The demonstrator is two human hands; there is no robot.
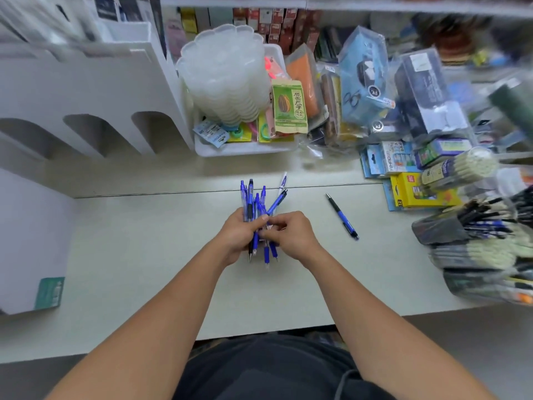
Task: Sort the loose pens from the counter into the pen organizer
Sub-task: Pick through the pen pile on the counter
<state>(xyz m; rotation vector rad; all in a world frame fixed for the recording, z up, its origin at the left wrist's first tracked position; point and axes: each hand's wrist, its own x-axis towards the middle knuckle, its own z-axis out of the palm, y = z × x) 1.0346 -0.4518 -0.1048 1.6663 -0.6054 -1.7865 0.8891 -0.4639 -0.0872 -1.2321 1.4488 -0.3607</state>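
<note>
While the left hand (240,235) and right hand (291,236) both grip the bunch of pens (261,206), one blue pen (342,216) lies on the bench (144,255), unsorted.

A pale counter (144,255) runs across the scene, its front edge at the bottom and a seam running parallel to its back edge. At the back left corner stands a white partition (86,90) with three arched cut-outs along its base. A white panel (26,241) closes the left edge, bearing a small green label (49,293) low down. Behind the back edge, a white shelf board (346,2) runs above rows of boxed goods (259,21). Packaged stock (403,90) crowds the back right corner and right edge. Light is even and soft, with faint shadows.
</note>
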